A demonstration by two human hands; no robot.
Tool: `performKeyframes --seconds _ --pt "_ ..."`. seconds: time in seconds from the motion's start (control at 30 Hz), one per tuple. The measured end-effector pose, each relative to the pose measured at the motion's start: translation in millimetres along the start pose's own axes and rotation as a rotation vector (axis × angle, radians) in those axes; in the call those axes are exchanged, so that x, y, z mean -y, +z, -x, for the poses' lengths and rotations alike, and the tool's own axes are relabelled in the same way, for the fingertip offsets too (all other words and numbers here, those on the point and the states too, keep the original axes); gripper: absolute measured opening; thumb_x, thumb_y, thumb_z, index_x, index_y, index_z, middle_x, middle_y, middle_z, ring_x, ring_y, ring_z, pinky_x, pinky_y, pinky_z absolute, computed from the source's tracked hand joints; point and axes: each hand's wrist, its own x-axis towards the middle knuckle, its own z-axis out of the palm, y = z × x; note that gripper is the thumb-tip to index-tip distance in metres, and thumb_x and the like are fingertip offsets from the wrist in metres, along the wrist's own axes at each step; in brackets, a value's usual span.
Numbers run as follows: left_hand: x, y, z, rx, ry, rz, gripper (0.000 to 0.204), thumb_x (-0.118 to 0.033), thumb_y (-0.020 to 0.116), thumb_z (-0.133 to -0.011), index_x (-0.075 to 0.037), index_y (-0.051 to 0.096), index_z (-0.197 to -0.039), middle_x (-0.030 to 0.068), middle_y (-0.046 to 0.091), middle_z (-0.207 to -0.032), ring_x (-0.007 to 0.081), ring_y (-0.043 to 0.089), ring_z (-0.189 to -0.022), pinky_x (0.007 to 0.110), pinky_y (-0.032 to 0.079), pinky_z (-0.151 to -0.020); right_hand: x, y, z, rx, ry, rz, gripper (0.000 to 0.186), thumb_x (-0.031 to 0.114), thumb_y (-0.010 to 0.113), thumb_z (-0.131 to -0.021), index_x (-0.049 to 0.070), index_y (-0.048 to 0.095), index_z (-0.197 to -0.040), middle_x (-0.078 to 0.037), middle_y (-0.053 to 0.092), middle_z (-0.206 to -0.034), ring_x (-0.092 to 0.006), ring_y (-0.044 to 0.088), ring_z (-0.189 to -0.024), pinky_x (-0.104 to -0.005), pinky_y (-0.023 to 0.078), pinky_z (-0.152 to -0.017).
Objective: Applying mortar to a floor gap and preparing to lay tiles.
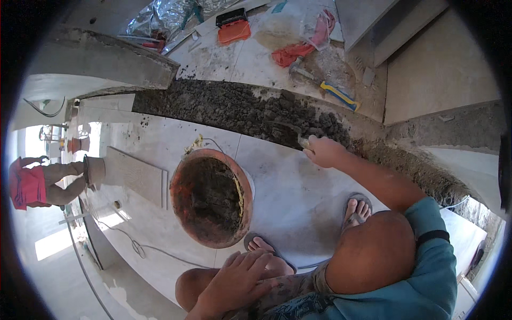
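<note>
My right hand (324, 151) is closed around the handle of a trowel (290, 127), whose blade touches dark, crumbly mortar (224, 104). This mortar fills a long strip between the pale floor tiles and the doorway side. My left hand (240, 277) lies on my left knee, fingers stretched out, with nothing in it. Between my left foot and the strip stands a round reddish bucket (184, 226), partly filled with the same dark mix. A yellowish cord runs along its right inner side.
Beyond the strip lie a hammer (341, 96) with a yellow and blue handle, a red plastic bag (293, 53) and an orange-and-black case (233, 33). Large tiles (136, 176) are stacked left of the bucket. A cable (160, 249) crosses the floor. Another person (29, 184) is at far left.
</note>
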Motion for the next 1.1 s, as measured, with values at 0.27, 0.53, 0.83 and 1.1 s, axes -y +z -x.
performKeyframes --seconds 0.27,0.53,0.83,1.1 --pt "8 3 1 0.046 0.01 0.037 0.06 -0.04 0.059 -0.093 0.001 0.045 -0.134 0.0215 0.051 -0.135 0.0406 0.048 -0.125 0.048 0.038 -0.105 -4 19 19 0.185 0.054 -0.001 0.042 0.039 0.052 -0.095 -0.003 0.053 -0.105 -0.027 0.066 -0.093 -0.0445 0.065 -0.09 -0.0551 0.051 -0.079" --pt "4 -4 12 0.043 -0.076 0.058 0.061 -0.04 0.06 -0.093 0.003 0.045 -0.134 0.0239 0.052 -0.133 0.0421 0.049 -0.125 0.048 0.038 -0.105 -45 4 70 0.029 0.15 -0.001 0.045 0.042 0.052 -0.096 -0.002 0.052 -0.104 -0.028 0.065 -0.085 -0.0472 0.063 -0.086 -0.0556 0.05 -0.077" --pt "2 -8 9 0.066 -0.097 0.038 0.06 -0.037 0.062 -0.093 0.003 0.046 -0.134 0.0254 0.051 -0.134 0.042 0.048 -0.126 0.048 0.038 -0.105 -60 7 119 -0.019 0.252 -0.11 0.042 0.042 0.053 -0.096 0.0 0.049 -0.098 -0.028 0.064 -0.08 -0.0486 0.062 -0.08 -0.0566 0.049 -0.071" --pt "-2 -2 12 0.092 -0.149 0.009 0.06 -0.036 0.06 -0.094 0.002 0.043 -0.137 0.0264 0.051 -0.135 0.0434 0.047 -0.127 0.047 0.037 -0.106 -56 8 134 -0.011 0.165 -0.055 0.042 0.045 0.051 -0.096 0.004 0.058 -0.105 -0.022 0.067 -0.082 -0.0438 0.066 -0.081 -0.053 0.053 -0.072"
